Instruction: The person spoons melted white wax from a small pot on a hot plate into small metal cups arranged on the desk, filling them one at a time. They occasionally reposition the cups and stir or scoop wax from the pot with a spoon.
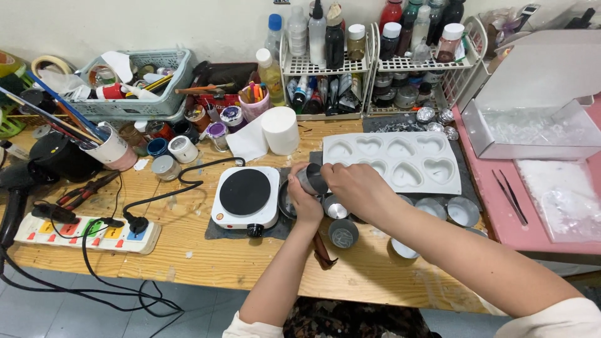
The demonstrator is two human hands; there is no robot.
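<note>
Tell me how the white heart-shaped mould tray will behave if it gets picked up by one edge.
The white mould tray looks thin and matte like silicone, so it would probably sag rather than stay flat. Its heart cavities appear empty, so it is likely light. It lies flat on a dark mat, so it seems unlikely to slide or tip when nudged.

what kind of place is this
Probably a home craft bench, perhaps for candle or soap making: a white heart mould, a small electric hotplate, and wire racks of bottles along the wall.
</note>
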